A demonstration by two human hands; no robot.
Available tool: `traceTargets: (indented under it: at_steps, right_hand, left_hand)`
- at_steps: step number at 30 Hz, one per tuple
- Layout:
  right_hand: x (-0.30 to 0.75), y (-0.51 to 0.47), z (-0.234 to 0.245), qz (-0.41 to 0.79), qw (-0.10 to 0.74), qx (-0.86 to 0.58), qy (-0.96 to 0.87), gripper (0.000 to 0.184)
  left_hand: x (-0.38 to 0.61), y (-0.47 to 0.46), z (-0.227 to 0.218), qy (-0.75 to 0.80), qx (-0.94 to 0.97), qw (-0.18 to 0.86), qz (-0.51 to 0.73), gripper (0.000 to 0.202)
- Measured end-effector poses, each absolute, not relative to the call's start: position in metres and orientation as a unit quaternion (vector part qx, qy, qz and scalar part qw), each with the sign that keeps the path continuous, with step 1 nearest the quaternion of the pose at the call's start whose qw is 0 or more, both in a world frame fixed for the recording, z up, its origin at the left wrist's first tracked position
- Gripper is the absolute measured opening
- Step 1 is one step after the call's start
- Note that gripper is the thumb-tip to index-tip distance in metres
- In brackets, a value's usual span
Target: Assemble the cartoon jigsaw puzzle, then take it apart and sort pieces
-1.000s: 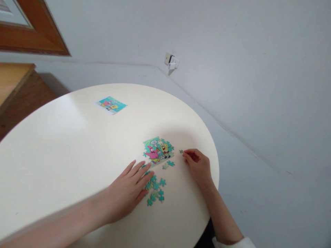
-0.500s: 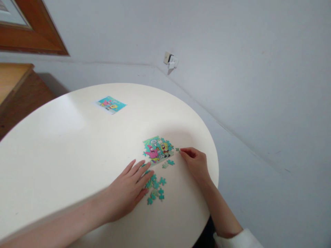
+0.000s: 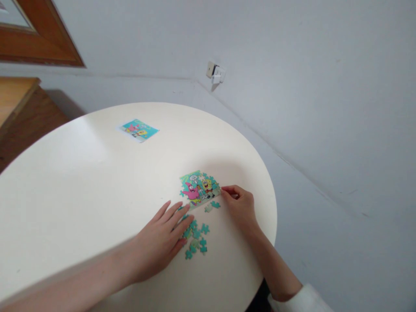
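1. The right hand sits at the puzzle's 3 o'clock edge, its fingertips pinched together against that edge. Whether a piece is held between them I cannot tell; the fingers hide it. If one is there and is pushed in at a slant, its tabs could jam and lift the neighbouring pieces.

2. The puzzle lies flat on the table, near the rim at the person's 1 o'clock. A sideways shove from the right hand could slide the whole joined block toward 9 o'clock, since nothing braces that side.

3. The left hand lies flat with fingers spread, gripping nothing, its fingertips on the top of the loose pieces at the puzzle's 6 o'clock. It touches the heap, not the puzzle, so it gives the block no support. A drag of this hand could scatter the heap, or flip pieces face down.

4. Two stray pieces lie between puzzle and heap, just beside the right wrist. A turn of that wrist could knock them toward the rim at 3 o'clock and off the table.

5. The reference card lies well apart at 11 o'clock, too far to check easily; a wrong piece might be forced in.
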State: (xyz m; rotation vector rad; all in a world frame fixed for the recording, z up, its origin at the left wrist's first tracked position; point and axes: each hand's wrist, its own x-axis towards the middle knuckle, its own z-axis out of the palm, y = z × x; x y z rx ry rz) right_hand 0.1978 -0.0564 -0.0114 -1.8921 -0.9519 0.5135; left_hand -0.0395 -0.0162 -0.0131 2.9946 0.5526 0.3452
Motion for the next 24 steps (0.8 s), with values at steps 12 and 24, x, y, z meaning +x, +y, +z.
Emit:
traceTargets:
  at_steps: [12,24]
  right_hand:
    - [0.1977,-0.0565,-0.0153,0.115,0.388,-0.811,-0.424,0.02]
    - [0.1939,-0.0552,-0.0152,0.042,0.339,-0.795,-0.501,0.014]
  left_hand:
    - [-0.0397,-0.0168,-0.0113,0.178,0.976,0.044,0.113,0.036]
    - [-0.0406,-0.0168,-0.0109,0.177,0.976,0.05,0.114,0.037]
